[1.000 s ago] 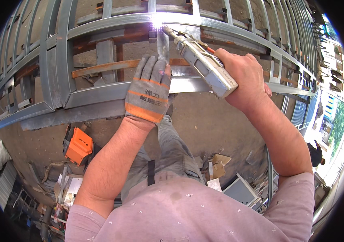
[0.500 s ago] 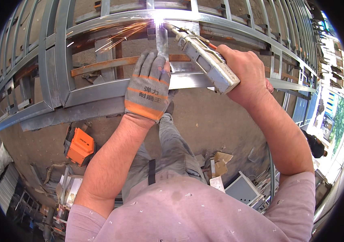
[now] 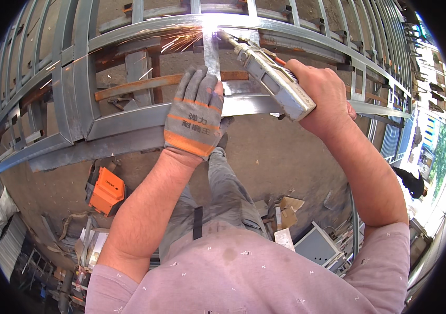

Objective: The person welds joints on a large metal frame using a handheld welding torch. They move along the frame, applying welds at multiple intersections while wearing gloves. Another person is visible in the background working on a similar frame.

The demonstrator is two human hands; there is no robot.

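In my bare right hand [image 3: 323, 97] is a handheld welding torch [image 3: 274, 81] with a scuffed pale body, my fingers wrapped round its rear part. The nozzle points up and left at a glaring white weld spot [image 3: 210, 29], where a short upright steel piece [image 3: 212, 57] meets a long rail of the steel frame [image 3: 129, 119]. Orange sparks spray leftward from there. My left hand [image 3: 194, 112], in a grey and orange work glove, lies over the near rail with its fingers stretched out, beside the short steel piece. Its thumb is partly hidden, and glare hides the joint itself.
A rusty flat bar [image 3: 139, 86] lies across the frame left of the glove. Below the frame, an orange and black machine [image 3: 106, 191] stands on the floor. Cardboard scraps [image 3: 290, 208] and a grey metal box [image 3: 317, 245] lie near my legs. Another person [image 3: 410, 181] is at far right.
The torch tip and the bright weld spot have shifted slightly right. The spark spray looks shorter and more scattered. My left hand keeps its place on the frame.
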